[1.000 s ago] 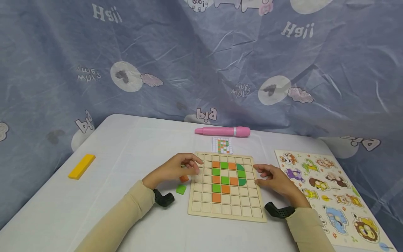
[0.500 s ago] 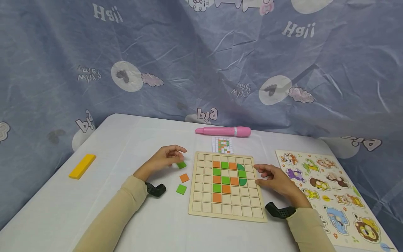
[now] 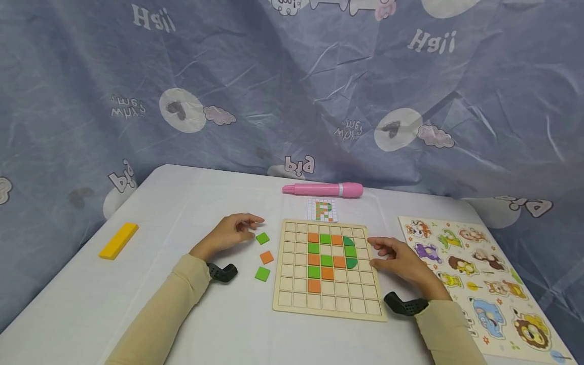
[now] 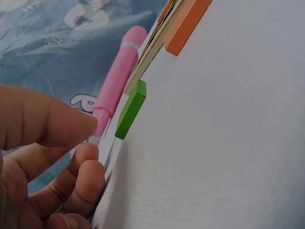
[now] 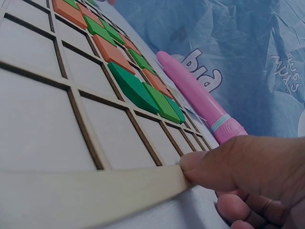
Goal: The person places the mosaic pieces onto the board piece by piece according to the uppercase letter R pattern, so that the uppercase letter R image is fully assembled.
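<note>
My left hand (image 3: 226, 234) hovers at the upper left, its thumb near a small green tile (image 3: 262, 238) and its fingers loosely bent around nothing. In the left wrist view, that tile lies apart from the fingertips. Below it on the table are an orange tile (image 3: 266, 257) and a second green tile (image 3: 262, 274). A wooden grid board (image 3: 292, 299) holds several orange and green square tiles plus two rounded dark green pieces (image 3: 351, 263). My right hand (image 3: 401, 261) rests against the board's right edge; in the right wrist view the thumb (image 5: 214, 167) touches its rim.
Behind the board lie a small pattern card (image 3: 322, 210) and a pink pen-shaped toy (image 3: 322, 190). A yellow block (image 3: 118, 241) is at the left. An animal puzzle board (image 3: 479, 284) occupies the right side of the table, partly behind the right arm. A printed cloth (image 3: 274, 91) hangs behind.
My left hand has moved left, away from the board, to beside the upper green tile, uncovering that tile and the orange one. The right hand and the board stay put.
</note>
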`<state>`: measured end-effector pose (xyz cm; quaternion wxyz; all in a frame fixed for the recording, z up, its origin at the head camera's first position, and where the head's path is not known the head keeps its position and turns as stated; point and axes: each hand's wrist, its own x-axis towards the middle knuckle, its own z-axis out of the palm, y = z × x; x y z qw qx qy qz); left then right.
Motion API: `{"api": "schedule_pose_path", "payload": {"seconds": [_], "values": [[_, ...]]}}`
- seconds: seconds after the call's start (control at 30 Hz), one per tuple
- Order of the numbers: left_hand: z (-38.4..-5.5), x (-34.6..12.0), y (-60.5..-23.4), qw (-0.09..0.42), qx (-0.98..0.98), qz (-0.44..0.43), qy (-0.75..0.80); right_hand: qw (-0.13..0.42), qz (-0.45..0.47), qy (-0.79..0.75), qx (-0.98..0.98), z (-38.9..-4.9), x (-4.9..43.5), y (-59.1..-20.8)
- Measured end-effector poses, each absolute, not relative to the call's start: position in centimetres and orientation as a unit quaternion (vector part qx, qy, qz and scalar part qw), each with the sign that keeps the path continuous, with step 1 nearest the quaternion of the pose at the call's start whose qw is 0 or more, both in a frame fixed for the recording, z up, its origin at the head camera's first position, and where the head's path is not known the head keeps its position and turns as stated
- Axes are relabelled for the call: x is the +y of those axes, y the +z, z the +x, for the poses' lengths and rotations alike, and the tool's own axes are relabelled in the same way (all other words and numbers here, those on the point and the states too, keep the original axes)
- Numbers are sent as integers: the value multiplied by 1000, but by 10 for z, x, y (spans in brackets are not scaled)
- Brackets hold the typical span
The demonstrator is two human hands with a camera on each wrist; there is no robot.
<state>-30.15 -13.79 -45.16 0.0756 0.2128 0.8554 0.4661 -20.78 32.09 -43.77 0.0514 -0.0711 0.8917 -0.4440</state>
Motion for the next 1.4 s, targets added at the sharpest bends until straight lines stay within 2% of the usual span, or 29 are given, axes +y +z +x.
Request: {"api": "schedule_pose_path", "payload": {"seconds": [0.63, 1.13, 1.4], "values": [[-300, -138, -454, 62, 894, 251, 366, 46, -79, -450, 889, -207, 319, -437], [-299, -135, -455, 71, 894, 253, 364, 48, -79, -452, 887, -206, 321, -437], [-300, -134, -455, 54, 886, 245, 389, 47, -78, -446, 890, -207, 321, -438]]}}
